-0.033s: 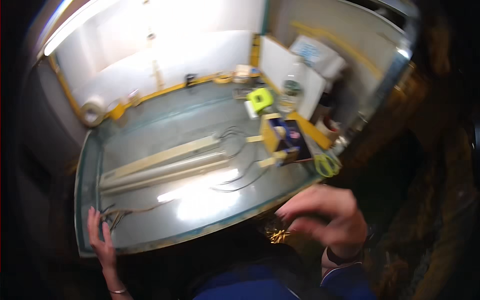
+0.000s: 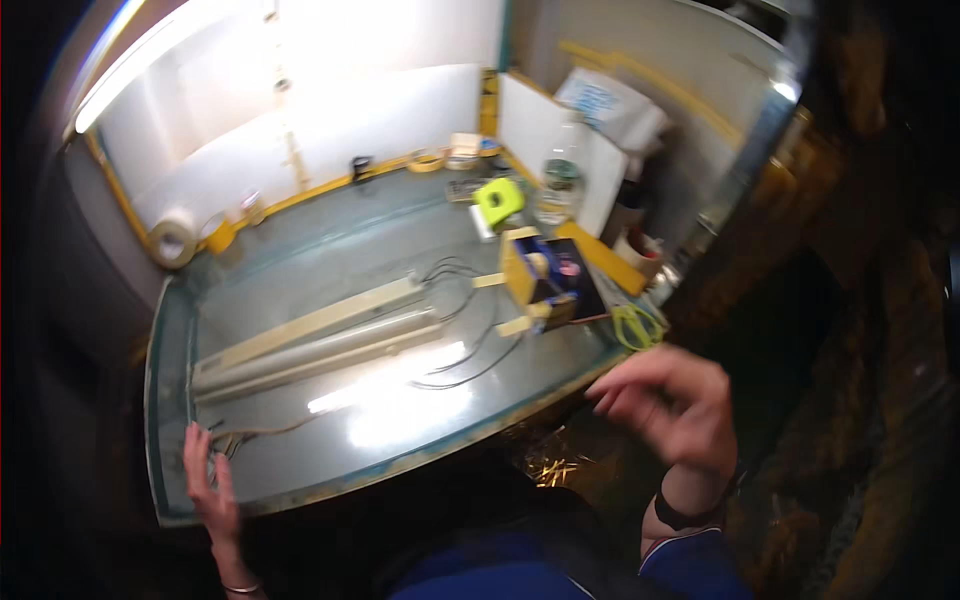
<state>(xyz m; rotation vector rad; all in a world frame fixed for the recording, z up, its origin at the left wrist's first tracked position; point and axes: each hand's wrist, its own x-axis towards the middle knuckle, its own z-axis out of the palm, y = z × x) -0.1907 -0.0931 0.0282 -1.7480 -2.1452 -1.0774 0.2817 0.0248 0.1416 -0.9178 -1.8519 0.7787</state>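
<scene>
My left hand is at the near left corner of the glass-topped table, its fingers stretched out and holding nothing. Beside its fingertips lie thin wires with several loose ends. Off the table's near right edge, my right hand hangs in the air, a dark band on its wrist. Its fingers are bent and drawn together, slightly blurred; whatever is between them, if anything, is hidden. Closest to it are green-handled scissors. Long pale strips and a tube-like bar lie side by side on the glass, dark cables at their right end.
At the right stand a yellow-and-dark box, a clear bottle, a yellow strip and a lime-green tape measure. Tape rolls line the back edge. A bright lamp shines at upper left.
The view has shifted slightly, so the table's things sit further left. My right hand has risen a little and its fingers have drawn closer together. The left hand stays by the wires.
</scene>
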